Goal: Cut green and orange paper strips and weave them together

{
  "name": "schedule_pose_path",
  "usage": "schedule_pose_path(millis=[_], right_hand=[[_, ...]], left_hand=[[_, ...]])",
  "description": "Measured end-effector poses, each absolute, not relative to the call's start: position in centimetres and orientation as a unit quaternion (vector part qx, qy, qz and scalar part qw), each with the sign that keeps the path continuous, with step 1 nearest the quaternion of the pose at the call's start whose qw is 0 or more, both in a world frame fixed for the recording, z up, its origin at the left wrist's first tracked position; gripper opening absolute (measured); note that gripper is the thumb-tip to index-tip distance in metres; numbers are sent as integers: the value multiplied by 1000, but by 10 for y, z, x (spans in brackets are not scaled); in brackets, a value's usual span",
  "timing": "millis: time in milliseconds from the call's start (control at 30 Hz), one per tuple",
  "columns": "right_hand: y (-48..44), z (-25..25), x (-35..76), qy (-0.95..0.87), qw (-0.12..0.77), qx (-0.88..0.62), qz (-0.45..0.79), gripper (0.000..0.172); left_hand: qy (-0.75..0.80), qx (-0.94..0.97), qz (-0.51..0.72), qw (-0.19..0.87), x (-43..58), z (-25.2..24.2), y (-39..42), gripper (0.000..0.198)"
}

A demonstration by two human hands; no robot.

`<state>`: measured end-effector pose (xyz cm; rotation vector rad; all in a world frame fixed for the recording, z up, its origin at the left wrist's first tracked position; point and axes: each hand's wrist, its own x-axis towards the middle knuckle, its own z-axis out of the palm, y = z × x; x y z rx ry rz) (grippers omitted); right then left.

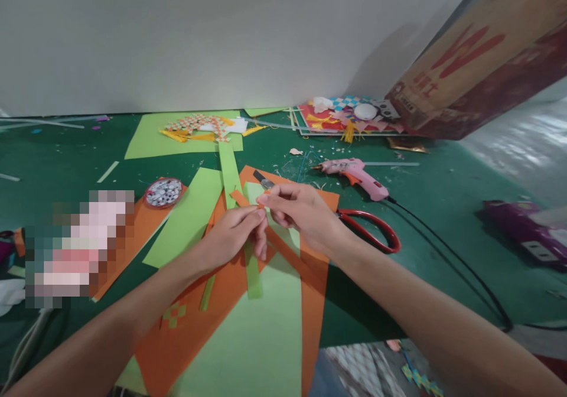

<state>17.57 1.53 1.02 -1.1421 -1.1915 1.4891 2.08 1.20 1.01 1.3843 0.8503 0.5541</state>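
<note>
With the meeting of our two hands as the clock's centre and twelve pointing away from us, our left hand [239, 231] comes in from eight o'clock and our right hand [308, 212] from four. The fingers of both are pinched on a small orange strip [240, 197] at the centre, raised over the papers, one end poking out towards eleven (the part between the fingertips is mostly hidden). A knife [264, 179] shows its blade just past our right fingers at twelve; we cannot tell whether that hand holds it or it lies on the paper. Below, at six, a pale green sheet [248, 344] overlaps an orange sheet [177, 344] on the green worktop [425, 208]. A long green strip [229, 169] runs up towards eleven, where its far end meets a woven piece [197, 127] with yellow tassels. At ten sits a round tray of beads [163, 192], partly over another orange paper [128, 249]. A pink glue gun [354, 175] lies at two, its black cord [452, 255] trailing towards four, and red-handled scissors [374, 228] rest at three, just beside our right wrist. Farther off at three lies a purple device [527, 231].
</note>
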Motion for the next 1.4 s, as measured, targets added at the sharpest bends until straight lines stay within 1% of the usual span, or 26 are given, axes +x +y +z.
schedule_pose_path(millis=[167, 300, 467, 533, 700, 833, 933, 1133, 1400], right_hand=[[18, 13, 180, -473, 457, -453, 602, 40], [19, 12, 182, -475, 462, -450, 599, 39], [20, 13, 181, -481, 411, -449, 631, 32], [19, 14, 180, -479, 403, -452, 635, 33], [20, 14, 180, -469, 442, -444, 623, 37], [21, 14, 182, -466, 470, -434, 612, 37], [21, 14, 181, -453, 469, -440, 618, 37], [21, 14, 180, -472, 408, -442, 644, 33], [21, 15, 181, -459, 447, -450, 622, 37]], left_hand=[[371, 624, 231, 648, 20, 11, 13, 32], [372, 623, 232, 648, 20, 12, 11, 32], [383, 611, 250, 646, 20, 13, 10, 32], [380, 611, 253, 647, 20, 13, 11, 31], [373, 619, 240, 649, 20, 10, 12, 31], [364, 623, 235, 651, 20, 11, 12, 32], [366, 621, 235, 652, 20, 12, 11, 32], [372, 612, 248, 652, 21, 13, 11, 32], [368, 621, 239, 649, 21, 15, 11, 32]])
